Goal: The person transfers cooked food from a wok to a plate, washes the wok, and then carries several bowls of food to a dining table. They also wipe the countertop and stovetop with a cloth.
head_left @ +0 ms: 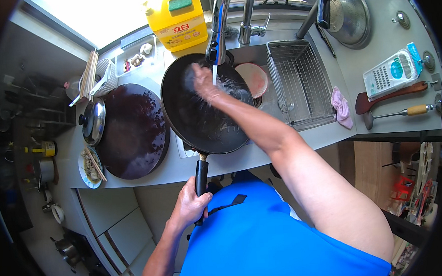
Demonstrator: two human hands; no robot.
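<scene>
A large black wok (189, 113) lies over the sink, tilted under the tap. My left hand (191, 204) grips its black handle (201, 173) close to my body. Inside the wok, my right hand (205, 82) reaches towards the far wall, slightly blurred. Whether its fingers hold anything is hard to tell. Water from the chrome tap (220, 28) runs in a white stream beside that hand and splashes over the wok's inner surface. Behind the wok, a pale bowl with a red rim (252, 79) is partly hidden in the sink.
Left of the wok lies a dark round chopping board (129, 132), with a metal lid (94, 121) and a plate of food (90, 168) beside it. A yellow detergent jug (178, 23) stands behind. On the right are a wire basket (297, 84), a pink cloth (341, 108) and a wooden spatula (389, 94).
</scene>
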